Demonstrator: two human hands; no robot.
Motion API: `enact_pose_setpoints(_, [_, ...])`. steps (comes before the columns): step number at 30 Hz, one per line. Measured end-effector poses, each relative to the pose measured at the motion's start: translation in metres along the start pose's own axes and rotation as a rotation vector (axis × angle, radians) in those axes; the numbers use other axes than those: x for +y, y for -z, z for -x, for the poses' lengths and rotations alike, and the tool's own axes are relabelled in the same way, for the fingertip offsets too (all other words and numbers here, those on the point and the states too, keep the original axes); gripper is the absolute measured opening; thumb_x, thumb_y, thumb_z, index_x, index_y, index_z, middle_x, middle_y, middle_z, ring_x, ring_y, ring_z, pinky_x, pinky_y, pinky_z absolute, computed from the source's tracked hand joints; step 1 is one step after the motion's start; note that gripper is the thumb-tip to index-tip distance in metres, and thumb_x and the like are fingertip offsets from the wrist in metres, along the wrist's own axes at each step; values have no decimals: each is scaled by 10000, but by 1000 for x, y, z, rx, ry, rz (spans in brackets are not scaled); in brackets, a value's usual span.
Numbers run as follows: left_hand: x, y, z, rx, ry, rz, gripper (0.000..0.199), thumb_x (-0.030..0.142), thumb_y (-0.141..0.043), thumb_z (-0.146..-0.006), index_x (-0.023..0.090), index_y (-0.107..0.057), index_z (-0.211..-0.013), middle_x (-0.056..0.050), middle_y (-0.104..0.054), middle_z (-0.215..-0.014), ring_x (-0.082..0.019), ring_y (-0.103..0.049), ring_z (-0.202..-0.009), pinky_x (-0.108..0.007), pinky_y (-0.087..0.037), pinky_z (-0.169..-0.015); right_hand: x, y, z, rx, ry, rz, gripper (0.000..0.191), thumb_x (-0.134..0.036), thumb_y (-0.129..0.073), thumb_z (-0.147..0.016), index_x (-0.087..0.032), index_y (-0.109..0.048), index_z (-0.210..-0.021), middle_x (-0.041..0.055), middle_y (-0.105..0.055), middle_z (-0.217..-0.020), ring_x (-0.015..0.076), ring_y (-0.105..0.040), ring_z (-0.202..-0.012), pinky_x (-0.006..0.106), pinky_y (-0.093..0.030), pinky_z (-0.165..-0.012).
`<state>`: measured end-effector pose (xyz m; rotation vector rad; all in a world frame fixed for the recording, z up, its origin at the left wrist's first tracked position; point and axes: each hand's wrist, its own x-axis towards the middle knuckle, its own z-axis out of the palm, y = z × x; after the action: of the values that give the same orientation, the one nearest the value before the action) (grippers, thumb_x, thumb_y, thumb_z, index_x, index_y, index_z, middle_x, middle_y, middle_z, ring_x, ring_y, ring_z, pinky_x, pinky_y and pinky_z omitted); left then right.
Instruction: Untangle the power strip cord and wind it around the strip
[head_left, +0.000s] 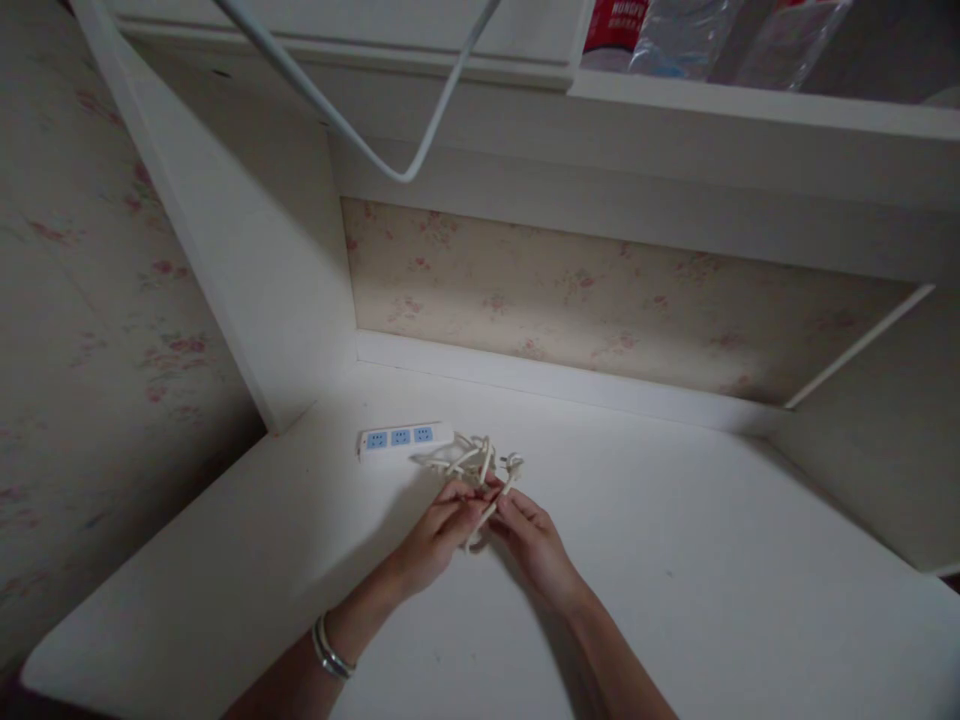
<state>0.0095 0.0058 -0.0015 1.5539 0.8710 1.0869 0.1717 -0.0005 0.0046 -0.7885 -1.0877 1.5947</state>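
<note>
A white power strip (406, 437) with three blue sockets lies on the white desk. From its right end runs a tangled off-white power cord (474, 463), bunched in loops. My left hand (442, 528) is closed with its fingertips on the cord. Close against it, my right hand (529, 535) pinches a stretch of the same cord between thumb and fingers. The plug (513, 461) sticks out just above my right fingers, its prongs pointing left. Some of the cord is hidden behind both hands.
The white desk (720, 560) stands between a left side panel (247, 230) and a right panel. Overhead, a shelf (750, 115) holds plastic-wrapped bottles (679, 35). A pale bent rod or cable (409, 172) hangs in front of the cabinet.
</note>
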Motion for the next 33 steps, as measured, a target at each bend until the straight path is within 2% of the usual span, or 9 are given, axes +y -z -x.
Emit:
enact_pose_setpoints(3, [-9, -1, -5, 160, 83, 40, 388, 500, -460, -892, 158, -629, -823, -12, -560, -707, -118, -466, -600, -237, -387, -580, -2, -2, -1, 22, -71, -145, 408, -495, -603, -816, -198, -652, -1092, 96, -681, -1048, 219, -639, -934, 371, -465, -858])
enact_pose_setpoints(5, [-11, -2, -7, 206, 136, 61, 368, 514, -497, -867, 161, -601, -890, 2, -573, -685, -105, -445, -548, -222, -358, -521, -2, -3, 0, -9, -91, -175, 412, -497, -603, -803, -185, -649, -1069, 107, -680, -1044, 219, -655, -894, 371, -464, -856])
enact_pose_setpoints(9, [-7, -3, -8, 166, 104, 35, 323, 468, -593, -820, 154, -623, -890, -45, -651, -836, -143, -561, -700, -234, -425, -622, 3, -7, 2, -63, -127, -129, 365, -502, -617, -780, -189, -642, -965, 86, -696, -969, 188, -670, -771, 344, -458, -830])
enact_pose_setpoints(13, [-5, 0, -8, 191, 98, 34, 343, 473, -562, -833, 160, -653, -943, -51, -668, -844, -166, -580, -721, -240, -430, -614, 8, -6, 2, -38, -158, -62, 426, -530, -574, -811, -182, -614, -1054, 76, -702, -870, 192, -664, -747, 340, -457, -771])
enact_pose_setpoints(16, [-7, 5, -10, 317, 95, 49, 362, 492, -552, -829, 159, -636, -946, -37, -649, -774, -172, -577, -717, -250, -437, -629, 8, 2, -1, 117, -63, 36, 537, -584, -496, -842, -134, -609, -1113, 75, -686, -764, 187, -631, -680, 320, -457, -678])
enact_pose_setpoints(20, [-11, 9, -13, 462, 80, 105, 363, 519, -516, -837, 167, -589, -887, 4, -588, -710, -135, -550, -624, -256, -443, -644, 2, 25, -9, 497, 105, 143, 482, -601, -426, -869, -169, -621, -960, -26, -541, -537, 117, -478, -465, 224, -349, -441])
enact_pose_setpoints(23, [-12, 9, -14, 509, 85, 135, 369, 525, -497, -843, 172, -563, -925, 39, -524, -677, -96, -491, -524, -234, -414, -560, -4, 41, -13, 715, 183, 63, 367, -568, -495, -842, -210, -562, -890, -30, -580, -669, 89, -480, -483, 180, -312, -385])
enact_pose_setpoints(27, [-12, 10, -15, 522, 110, 193, 425, 557, -520, -815, 166, -566, -975, 63, -447, -607, -85, -435, -504, -210, -367, -495, -8, 56, -16, 790, 292, -73, 344, -547, -583, -788, -234, -489, -898, 1, -631, -974, 118, -617, -672, 202, -461, -467])
enact_pose_setpoints(33, [-10, 14, -15, 582, 140, 258, 422, 561, -587, -772, 173, -574, -938, 70, -432, -630, -55, -351, -501, -177, -293, -455, -17, 68, -17, 857, 406, -162, 356, -505, -648, -762, -256, -468, -943, -42, -627, -850, 121, -649, -717, 247, -535, -585])
